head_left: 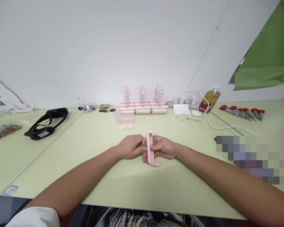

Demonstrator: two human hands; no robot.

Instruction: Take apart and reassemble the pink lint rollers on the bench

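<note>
Near the middle of the table, my right hand (164,147) grips a pink plastic bracket (149,151), which stands upright with a short arm at its top and a curved one at its bottom. My left hand (130,147) is closed beside its left side, thumb and fingers pressed together near the bracket; a small dark thing shows between them, too small to name. Beyond the hands lie two pink discs (130,126) and a clear plastic piece (126,119).
Pink boxes (143,109) with clear bottles stand along the wall. Rightward are a screwdriver (188,119), white cables, a drink bottle (210,99) and several red-capped tubes (245,112). A black headset (46,123) lies on the left.
</note>
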